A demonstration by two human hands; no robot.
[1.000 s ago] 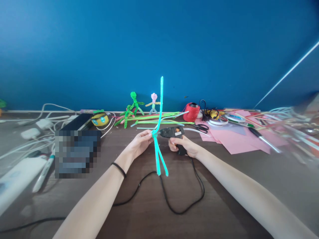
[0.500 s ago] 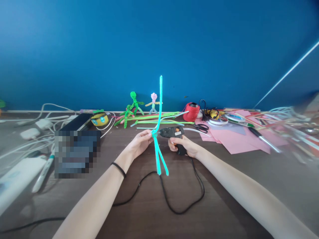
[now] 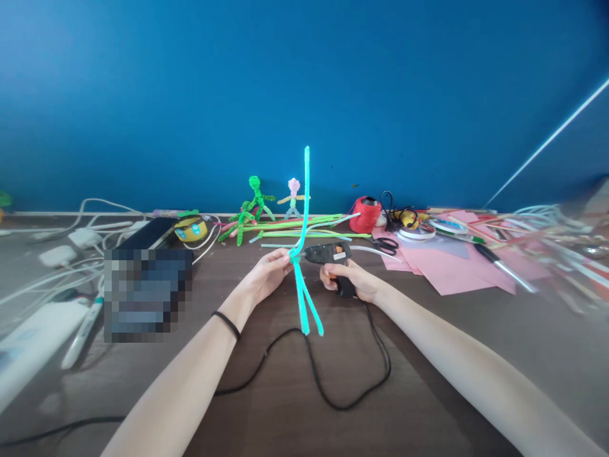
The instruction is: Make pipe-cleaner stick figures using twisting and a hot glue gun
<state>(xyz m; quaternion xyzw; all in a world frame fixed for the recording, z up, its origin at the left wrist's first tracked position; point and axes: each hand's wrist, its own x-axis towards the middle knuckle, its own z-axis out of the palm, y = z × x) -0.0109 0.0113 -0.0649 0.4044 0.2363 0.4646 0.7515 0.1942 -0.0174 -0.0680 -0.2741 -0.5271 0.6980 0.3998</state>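
My left hand [image 3: 266,274] pinches a turquoise pipe cleaner [image 3: 304,209] at its twisted knot, holding it upright with two ends hanging below. My right hand [image 3: 353,278] is wrapped round the grip of a black glue gun [image 3: 328,253], whose nozzle points left and touches the knot. The gun's black cord [image 3: 333,387] loops over the brown table toward me. A black band sits on my left wrist.
Green and pastel pipe-cleaner figures [image 3: 257,200] stand by the blue wall, with loose pipe cleaners [image 3: 295,225] in front. Red yarn [image 3: 366,214], scissors [image 3: 386,244] and pink paper [image 3: 442,266] lie to the right. White cables, chargers and a pixelated dark box [image 3: 145,292] fill the left.
The hanging ends of the turquoise pipe cleaner have swung slightly; both hands hold the same position with the glue gun at the knot.
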